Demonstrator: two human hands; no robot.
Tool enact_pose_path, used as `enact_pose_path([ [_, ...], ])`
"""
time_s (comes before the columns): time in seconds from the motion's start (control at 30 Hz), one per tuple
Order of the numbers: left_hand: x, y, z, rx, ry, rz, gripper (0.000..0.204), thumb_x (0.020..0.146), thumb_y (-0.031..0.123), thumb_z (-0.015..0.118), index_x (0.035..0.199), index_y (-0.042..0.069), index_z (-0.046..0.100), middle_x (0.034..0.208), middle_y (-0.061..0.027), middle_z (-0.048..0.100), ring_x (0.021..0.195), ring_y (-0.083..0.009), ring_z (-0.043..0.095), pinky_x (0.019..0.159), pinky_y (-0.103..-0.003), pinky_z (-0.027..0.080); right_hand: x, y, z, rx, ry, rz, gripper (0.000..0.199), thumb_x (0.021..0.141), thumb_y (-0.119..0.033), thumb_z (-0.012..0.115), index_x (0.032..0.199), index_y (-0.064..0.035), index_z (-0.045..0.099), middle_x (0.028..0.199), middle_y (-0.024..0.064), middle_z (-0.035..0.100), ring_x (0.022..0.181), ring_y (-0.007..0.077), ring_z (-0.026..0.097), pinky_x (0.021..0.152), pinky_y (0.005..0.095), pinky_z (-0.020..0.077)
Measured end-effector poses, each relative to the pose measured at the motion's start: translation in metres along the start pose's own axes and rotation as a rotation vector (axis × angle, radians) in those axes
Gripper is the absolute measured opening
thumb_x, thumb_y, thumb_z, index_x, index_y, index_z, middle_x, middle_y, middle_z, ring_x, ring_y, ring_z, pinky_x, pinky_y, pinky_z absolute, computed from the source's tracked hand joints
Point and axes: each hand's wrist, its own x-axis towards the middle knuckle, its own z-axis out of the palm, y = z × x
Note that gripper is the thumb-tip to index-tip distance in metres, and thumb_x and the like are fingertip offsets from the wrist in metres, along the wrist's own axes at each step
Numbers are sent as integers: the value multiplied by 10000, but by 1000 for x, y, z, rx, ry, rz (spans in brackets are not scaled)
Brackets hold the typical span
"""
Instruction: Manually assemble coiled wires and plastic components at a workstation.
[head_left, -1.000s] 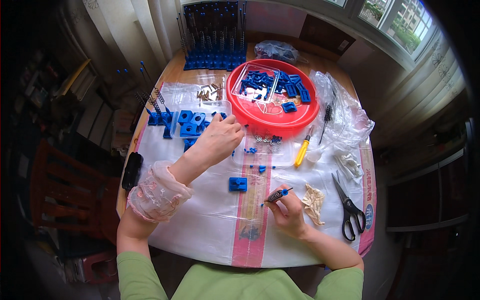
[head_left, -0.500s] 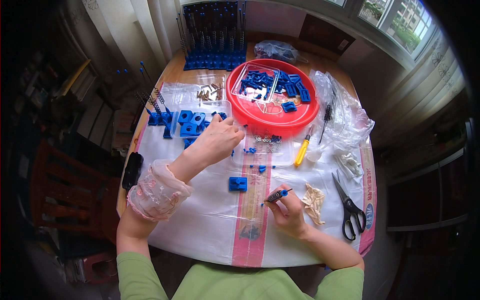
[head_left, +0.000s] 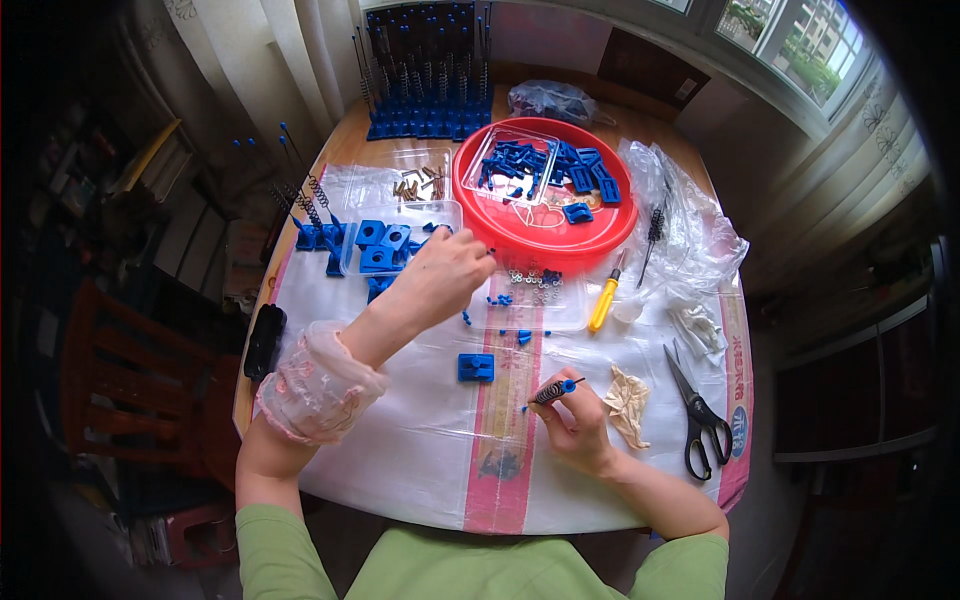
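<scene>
My left hand (head_left: 445, 272) reaches over the right end of a clear plastic box (head_left: 350, 262) of blue plastic parts (head_left: 378, 257). Its fingers are pinched together, and a speck of blue shows at the tips; what they hold is too small to make out. My right hand (head_left: 578, 432) rests on the white sheet and grips a black coil spring (head_left: 549, 393) on a thin rod with a blue end piece (head_left: 570, 386). Between the hands, a square blue plastic part (head_left: 476, 368) lies on the sheet. Several small blue pieces (head_left: 500, 300) lie beyond it.
A red basin (head_left: 545, 238) of blue parts stands at the back. To its right are a yellow-handled screwdriver (head_left: 605, 303) and plastic bags (head_left: 680, 210). Black-handled scissors (head_left: 697, 425) and a crumpled cloth (head_left: 627, 405) lie right. Blue stands with springs (head_left: 430, 118) fill the back left.
My left hand has shifted slightly to the right, its fingertips still together. My right hand and the spring have stayed in place.
</scene>
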Motion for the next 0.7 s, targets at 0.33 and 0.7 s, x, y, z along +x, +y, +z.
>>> enact_pose_path([
  [0.33,29,-13,32,194,22,93,99,847,63,645,930,88,693,951,-49,677,973,-202,672,914,-342,525,-2,2,0,-6,-4,8,204,797,116,728,932,-3,632,840,112,650,768,287,593,651,371,474],
  [0.7,25,-17,31,293,-11,136,74,823,50,659,867,60,717,876,-44,693,937,-192,682,937,-348,520,0,0,-2,-20,-7,-11,218,791,119,729,943,0,627,834,115,647,760,294,589,648,380,468],
])
